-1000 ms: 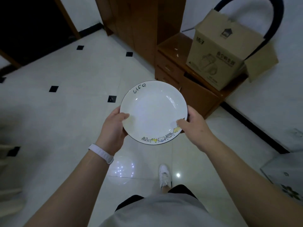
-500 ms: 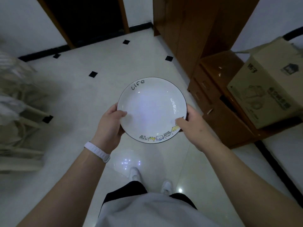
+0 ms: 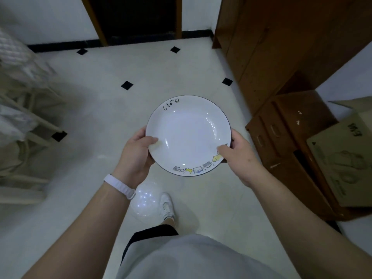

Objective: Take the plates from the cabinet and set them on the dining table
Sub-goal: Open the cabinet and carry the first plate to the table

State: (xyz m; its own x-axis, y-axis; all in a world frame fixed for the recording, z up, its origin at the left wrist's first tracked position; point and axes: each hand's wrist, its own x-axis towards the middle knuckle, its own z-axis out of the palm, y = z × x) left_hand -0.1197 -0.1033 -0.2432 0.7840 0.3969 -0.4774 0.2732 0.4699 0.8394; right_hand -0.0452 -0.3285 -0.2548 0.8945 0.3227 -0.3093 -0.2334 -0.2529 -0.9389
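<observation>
A white plate (image 3: 187, 131) with a dark rim, the word "Life" at its far edge and small cartoon cats along its near edge is held level in front of my chest, above the tiled floor. My left hand (image 3: 134, 156) grips its left edge, thumb on top. My right hand (image 3: 239, 156) grips its right edge, thumb over the cat drawings. The wooden cabinet (image 3: 269, 43) stands at the upper right. No dining table can be made out.
A low wooden drawer unit (image 3: 281, 137) stands on the right with a cardboard box (image 3: 342, 154) on it. Pale chairs (image 3: 26, 125) blur past on the left. A dark doorway (image 3: 136, 17) lies ahead across the white floor with black diamond tiles.
The view has swung left: the cabinet and box slid to the right edge, the doorway came to the top centre, chairs appeared on the left. Both hands keep holding the plate.
</observation>
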